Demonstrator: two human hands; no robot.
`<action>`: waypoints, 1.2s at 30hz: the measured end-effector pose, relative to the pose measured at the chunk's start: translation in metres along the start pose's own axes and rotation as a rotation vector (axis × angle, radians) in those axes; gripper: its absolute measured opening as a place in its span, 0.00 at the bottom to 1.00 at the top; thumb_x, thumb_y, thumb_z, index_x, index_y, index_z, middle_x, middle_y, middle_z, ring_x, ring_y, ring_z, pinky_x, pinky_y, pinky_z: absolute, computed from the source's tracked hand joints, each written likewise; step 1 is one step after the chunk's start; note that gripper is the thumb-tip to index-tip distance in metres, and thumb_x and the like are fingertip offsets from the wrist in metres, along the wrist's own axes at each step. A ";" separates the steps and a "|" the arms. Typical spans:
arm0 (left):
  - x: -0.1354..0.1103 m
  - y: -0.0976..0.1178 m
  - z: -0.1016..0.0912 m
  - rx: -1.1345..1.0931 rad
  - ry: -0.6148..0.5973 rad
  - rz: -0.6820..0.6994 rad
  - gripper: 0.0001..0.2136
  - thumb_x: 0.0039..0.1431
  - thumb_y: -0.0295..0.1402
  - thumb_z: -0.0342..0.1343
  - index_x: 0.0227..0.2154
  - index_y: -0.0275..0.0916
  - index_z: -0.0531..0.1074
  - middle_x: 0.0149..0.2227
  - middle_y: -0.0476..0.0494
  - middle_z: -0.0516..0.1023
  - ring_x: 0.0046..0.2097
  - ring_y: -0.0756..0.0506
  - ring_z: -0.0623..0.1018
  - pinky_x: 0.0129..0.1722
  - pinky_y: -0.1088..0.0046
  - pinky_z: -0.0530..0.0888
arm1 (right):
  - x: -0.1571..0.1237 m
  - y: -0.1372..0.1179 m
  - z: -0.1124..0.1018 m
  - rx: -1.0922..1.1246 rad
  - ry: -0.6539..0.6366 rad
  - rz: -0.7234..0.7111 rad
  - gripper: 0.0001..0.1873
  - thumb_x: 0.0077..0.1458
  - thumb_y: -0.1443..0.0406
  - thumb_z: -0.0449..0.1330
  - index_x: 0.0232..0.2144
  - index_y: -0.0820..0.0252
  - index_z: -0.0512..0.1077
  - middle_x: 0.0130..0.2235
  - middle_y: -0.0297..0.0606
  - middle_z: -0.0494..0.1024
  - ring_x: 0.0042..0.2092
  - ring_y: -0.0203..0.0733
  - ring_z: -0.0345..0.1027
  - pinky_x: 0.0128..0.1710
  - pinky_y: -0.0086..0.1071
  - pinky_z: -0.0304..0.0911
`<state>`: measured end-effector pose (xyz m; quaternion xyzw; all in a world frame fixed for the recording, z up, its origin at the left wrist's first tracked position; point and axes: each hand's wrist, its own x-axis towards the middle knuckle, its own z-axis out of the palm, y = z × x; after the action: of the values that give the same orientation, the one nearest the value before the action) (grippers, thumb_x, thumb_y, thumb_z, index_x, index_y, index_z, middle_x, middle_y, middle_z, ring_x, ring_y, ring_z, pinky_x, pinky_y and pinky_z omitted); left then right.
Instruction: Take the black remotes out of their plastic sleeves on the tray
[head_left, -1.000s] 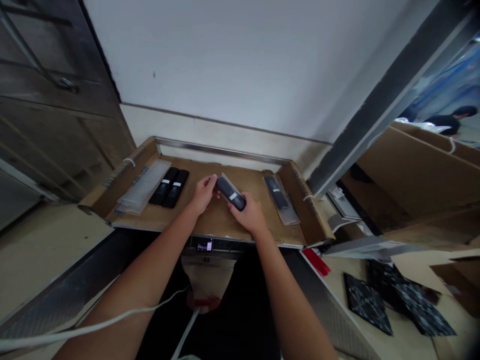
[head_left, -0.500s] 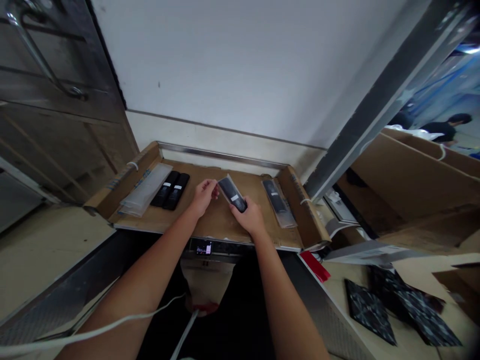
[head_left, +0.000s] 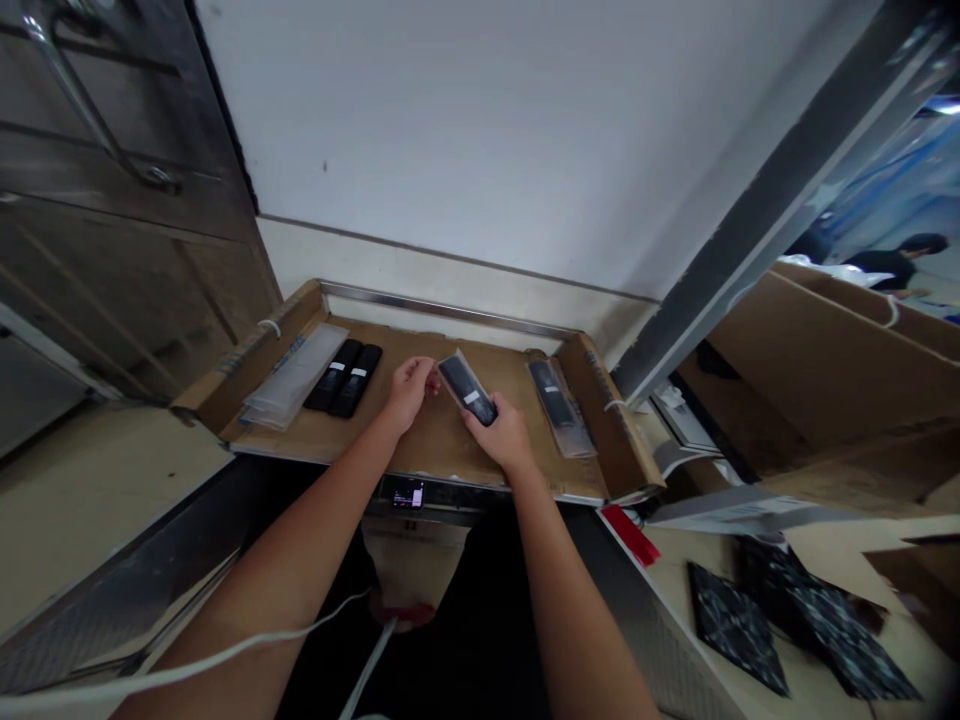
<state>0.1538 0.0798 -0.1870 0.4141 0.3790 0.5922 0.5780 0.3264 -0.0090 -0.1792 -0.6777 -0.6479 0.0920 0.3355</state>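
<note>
My right hand (head_left: pixel 504 433) grips the near end of a black remote (head_left: pixel 466 388) that sits partly inside a clear plastic sleeve. My left hand (head_left: pixel 409 388) pinches the far edge of that sleeve, fingers closed. Both hands hover over a cardboard-lined tray (head_left: pixel 435 445). Two bare black remotes (head_left: pixel 345 378) lie side by side at the tray's left. A stack of empty clear sleeves (head_left: pixel 294 375) lies further left. A bagged remote (head_left: pixel 559 405) lies at the tray's right.
A white wall rises behind the tray, a dark metal door at left. A small lit screen (head_left: pixel 409 493) sits under the tray's front edge. Cardboard boxes (head_left: pixel 832 370) and dark patterned panels (head_left: pixel 780 610) lie at right. A person works far right. A white cable (head_left: pixel 225 650) crosses my left arm.
The remote and sleeve have tilted a little more upright between my hands; my hands stay in nearly the same place. The view has shifted slightly.
</note>
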 end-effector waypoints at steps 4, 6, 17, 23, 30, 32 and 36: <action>0.000 0.000 0.000 0.066 -0.028 0.039 0.12 0.52 0.40 0.61 0.28 0.35 0.71 0.23 0.50 0.70 0.24 0.52 0.71 0.25 0.77 0.68 | 0.000 0.001 0.001 0.016 -0.007 -0.003 0.17 0.51 0.49 0.61 0.32 0.55 0.70 0.28 0.33 0.74 0.30 0.41 0.66 0.31 0.30 0.54; 0.000 0.000 0.000 0.052 -0.016 0.044 0.11 0.52 0.39 0.61 0.27 0.35 0.70 0.23 0.51 0.69 0.25 0.53 0.70 0.25 0.78 0.68 | 0.000 0.001 0.002 0.009 0.000 -0.006 0.17 0.51 0.49 0.61 0.32 0.55 0.69 0.28 0.33 0.74 0.30 0.41 0.65 0.31 0.30 0.54; 0.003 0.006 0.003 0.383 0.035 0.287 0.09 0.61 0.37 0.53 0.30 0.36 0.72 0.24 0.49 0.71 0.26 0.50 0.71 0.28 0.75 0.67 | 0.000 0.002 0.004 -0.050 -0.007 -0.011 0.20 0.50 0.48 0.62 0.37 0.55 0.70 0.30 0.35 0.75 0.31 0.43 0.67 0.31 0.31 0.56; -0.004 0.071 0.051 0.772 -0.088 0.674 0.08 0.64 0.31 0.50 0.31 0.38 0.71 0.32 0.45 0.76 0.35 0.48 0.73 0.37 0.71 0.68 | 0.002 0.003 0.005 0.034 0.048 0.013 0.31 0.48 0.47 0.64 0.49 0.57 0.67 0.34 0.37 0.76 0.32 0.44 0.68 0.32 0.34 0.60; -0.022 0.118 0.105 0.779 -0.153 0.865 0.07 0.66 0.30 0.50 0.30 0.39 0.68 0.33 0.45 0.75 0.35 0.48 0.72 0.37 0.69 0.67 | 0.003 0.005 0.002 0.253 0.081 0.006 0.34 0.48 0.53 0.65 0.54 0.57 0.62 0.33 0.34 0.75 0.30 0.41 0.66 0.31 0.33 0.61; -0.022 0.121 0.110 0.795 -0.169 0.893 0.07 0.66 0.29 0.50 0.30 0.39 0.67 0.32 0.45 0.74 0.35 0.47 0.72 0.37 0.68 0.67 | 0.004 0.007 0.002 0.301 0.090 -0.010 0.30 0.48 0.55 0.64 0.52 0.57 0.63 0.32 0.33 0.74 0.29 0.39 0.65 0.30 0.32 0.60; -0.020 0.120 0.113 0.846 -0.228 0.907 0.08 0.65 0.27 0.50 0.29 0.40 0.65 0.31 0.45 0.73 0.34 0.47 0.71 0.37 0.67 0.67 | 0.004 0.008 0.003 0.313 0.109 0.025 0.23 0.48 0.55 0.63 0.45 0.56 0.65 0.29 0.30 0.71 0.27 0.38 0.62 0.27 0.31 0.58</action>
<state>0.2139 0.0511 -0.0349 0.7870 0.3031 0.5293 0.0926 0.3324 -0.0034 -0.1847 -0.6292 -0.5981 0.1590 0.4702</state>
